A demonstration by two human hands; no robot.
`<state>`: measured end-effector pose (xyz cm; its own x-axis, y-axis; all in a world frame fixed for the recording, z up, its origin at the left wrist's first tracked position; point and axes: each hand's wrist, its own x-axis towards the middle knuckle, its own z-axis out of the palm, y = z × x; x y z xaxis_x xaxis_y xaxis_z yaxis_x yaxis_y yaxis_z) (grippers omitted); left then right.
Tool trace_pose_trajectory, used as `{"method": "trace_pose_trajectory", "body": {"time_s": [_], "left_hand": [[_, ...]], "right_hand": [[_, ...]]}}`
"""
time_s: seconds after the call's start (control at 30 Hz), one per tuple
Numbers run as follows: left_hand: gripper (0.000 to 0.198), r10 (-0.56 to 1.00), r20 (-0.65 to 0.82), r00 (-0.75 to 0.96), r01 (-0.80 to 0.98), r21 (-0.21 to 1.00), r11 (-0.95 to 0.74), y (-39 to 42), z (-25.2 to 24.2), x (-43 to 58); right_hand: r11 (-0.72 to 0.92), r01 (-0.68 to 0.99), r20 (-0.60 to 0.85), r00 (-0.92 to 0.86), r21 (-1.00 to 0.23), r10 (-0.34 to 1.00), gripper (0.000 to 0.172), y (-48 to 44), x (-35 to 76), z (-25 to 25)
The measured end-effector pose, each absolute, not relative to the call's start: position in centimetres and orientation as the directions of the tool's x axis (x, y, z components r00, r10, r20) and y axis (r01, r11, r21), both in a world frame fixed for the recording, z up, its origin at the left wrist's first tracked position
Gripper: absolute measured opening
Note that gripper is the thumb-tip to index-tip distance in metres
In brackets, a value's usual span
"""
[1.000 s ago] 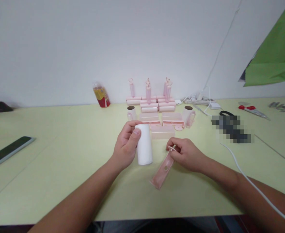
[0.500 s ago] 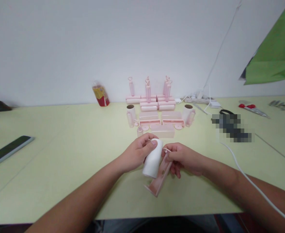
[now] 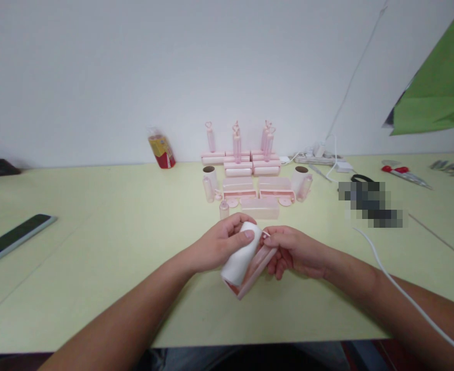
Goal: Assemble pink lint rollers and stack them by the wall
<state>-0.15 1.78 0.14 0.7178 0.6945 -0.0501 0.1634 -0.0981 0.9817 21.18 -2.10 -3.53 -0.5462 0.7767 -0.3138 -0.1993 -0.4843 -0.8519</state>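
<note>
My left hand is closed around a white lint roller refill, thumb on its upper end. Close beside it, my right hand grips the upper end of a pink lint roller holder, an open trough with raised ends. The refill lies at a slant along the holder, its lower end by the holder's lower end wall. Whether it is fully seated I cannot tell. Just beyond my hands are a translucent pink cover and a small clear pink handle.
Assembled pink lint rollers with upright handles stand by the wall. Before them are open pink holders and upright white rolls. A phone lies left; red-handled scissors and a white cable are right.
The pink holder has swung up and left against the white refill, so its lower end now meets the roll's lower end. The refill is tilted more. Both hands keep their grip.
</note>
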Motion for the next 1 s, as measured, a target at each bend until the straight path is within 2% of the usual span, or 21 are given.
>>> {"method": "trace_pose_trajectory", "body": {"time_s": [0.2,0.4,0.67,0.77,0.83,1.0], "left_hand": [[0.047,0.668,-0.026,0.744,0.309,0.899,-0.309,1.7,0.6,-0.7],[0.050,0.642,0.055,0.764,0.315,0.838,-0.447,1.4,1.3,-0.9],[0.056,0.599,0.089,0.796,0.287,0.816,-0.502,1.5,1.6,-1.5],[0.057,0.568,0.114,0.815,0.260,0.804,-0.535,1.4,1.6,-1.4],[0.059,0.556,0.127,0.821,0.254,0.791,-0.556,1.3,1.4,-1.2],[0.068,0.583,0.152,0.798,0.260,0.786,-0.561,1.0,0.6,-0.5]], "right_hand": [[-0.460,-0.221,-0.283,-0.544,-0.860,0.790,0.019,-2.3,20.8,-3.4],[-0.395,-0.231,-0.242,-0.495,-0.889,0.835,0.026,-2.5,20.6,-3.0],[-0.365,-0.269,-0.187,-0.515,-0.891,0.837,0.032,-2.7,20.4,-3.6],[-0.346,-0.291,-0.172,-0.489,-0.892,0.855,0.043,-2.7,20.3,-3.9],[-0.335,-0.254,-0.184,-0.477,-0.907,0.860,0.049,-2.6,20.3,-4.1],[-0.289,-0.161,-0.190,-0.452,-0.944,0.872,0.050,-2.4,20.6,-4.1]]}}
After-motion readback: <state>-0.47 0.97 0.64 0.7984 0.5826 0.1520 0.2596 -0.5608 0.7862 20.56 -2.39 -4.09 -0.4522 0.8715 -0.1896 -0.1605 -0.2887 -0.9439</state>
